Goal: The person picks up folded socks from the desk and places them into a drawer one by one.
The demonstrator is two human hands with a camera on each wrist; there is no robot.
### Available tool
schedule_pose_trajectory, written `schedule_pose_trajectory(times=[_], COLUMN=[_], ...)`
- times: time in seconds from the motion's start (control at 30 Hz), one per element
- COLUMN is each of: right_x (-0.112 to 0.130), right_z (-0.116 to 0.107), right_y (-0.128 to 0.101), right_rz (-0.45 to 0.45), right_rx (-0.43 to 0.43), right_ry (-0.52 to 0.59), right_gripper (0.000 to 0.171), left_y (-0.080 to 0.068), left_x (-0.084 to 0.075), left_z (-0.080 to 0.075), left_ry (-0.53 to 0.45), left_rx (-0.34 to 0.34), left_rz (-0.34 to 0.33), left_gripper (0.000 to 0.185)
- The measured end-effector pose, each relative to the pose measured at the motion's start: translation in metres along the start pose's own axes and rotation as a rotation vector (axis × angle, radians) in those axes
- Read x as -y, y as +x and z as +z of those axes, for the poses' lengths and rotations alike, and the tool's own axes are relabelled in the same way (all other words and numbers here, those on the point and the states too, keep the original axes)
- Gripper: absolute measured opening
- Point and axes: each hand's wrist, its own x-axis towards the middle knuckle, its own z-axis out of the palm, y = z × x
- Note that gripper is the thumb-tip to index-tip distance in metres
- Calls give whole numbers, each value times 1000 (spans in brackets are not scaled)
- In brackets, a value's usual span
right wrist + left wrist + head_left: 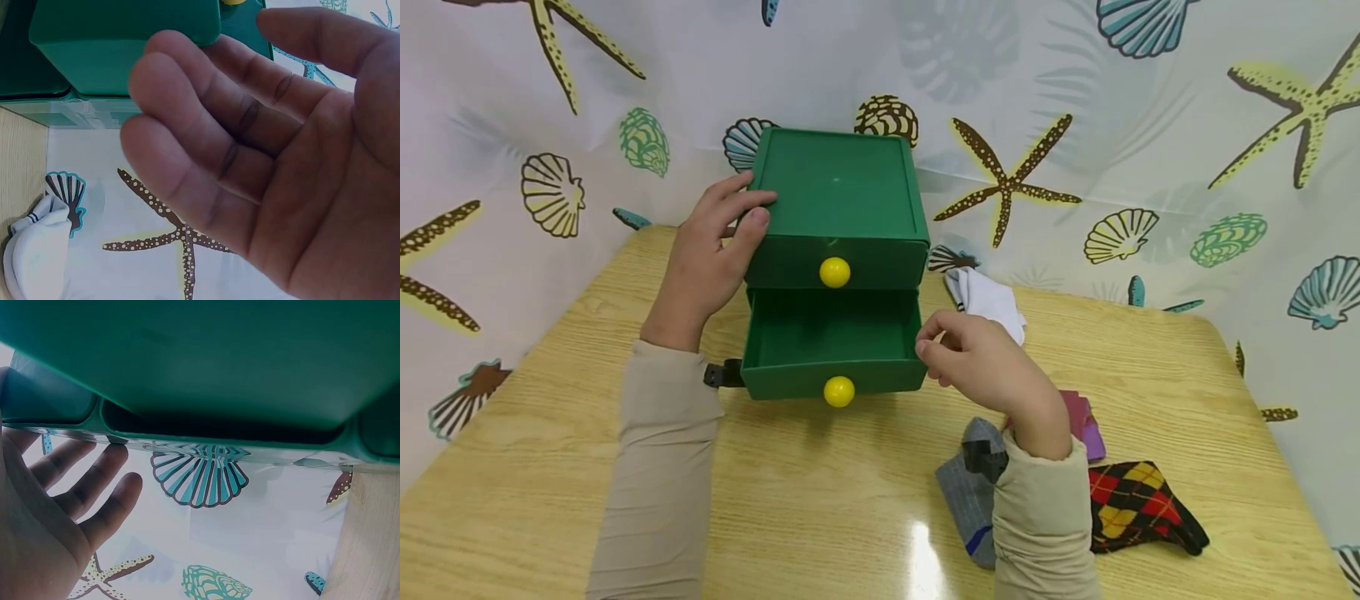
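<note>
Your left hand (707, 254) is resting relaxed against the green drawer box (838, 208); your right hand (981, 362) is hovering loosely, empty, beside the open lower drawer (831, 346), with socks (1138, 504) lying on the bench (820, 500).

The drawer box (838, 208) is solid green, each of its two knobs (835, 272) bright yellow. The worktop (820, 500) is pale wood grain. On it lie a white sock (988, 302), a grey ribbed sock (968, 496), a magenta-and-purple sock (1086, 425) and a sock in red, yellow and black argyle (1138, 504). The backdrop (1150, 125) is white, printed with teal shells and yellow starfish.
</note>
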Motion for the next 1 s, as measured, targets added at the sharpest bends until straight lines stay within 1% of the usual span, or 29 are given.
schedule_pose_trajectory(times=[0.17, 0.43, 0.73, 0.9, 1.0], right_x=[1, 6, 8, 12, 16], right_z=[1, 2, 1, 1, 1], right_y=[1, -2, -7, -12, -15], right_rz=[-3, 18, 20, -3, -35], right_rx=[-1, -4, -6, 23, 65], right_ry=[-7, -28, -27, -10, 4], right_gripper=[15, 15, 17, 15, 16], left_y=[-1, -1, -1, -1, -1], left_x=[0, 1, 0, 0, 0], left_z=[-1, -1, -2, -1, -1], left_ry=[3, -2, 1, 0, -1], left_rx=[-3, 9, 7, 5, 3], left_rz=[1, -9, -14, -8, -6], left_gripper=[51, 53, 54, 53, 52])
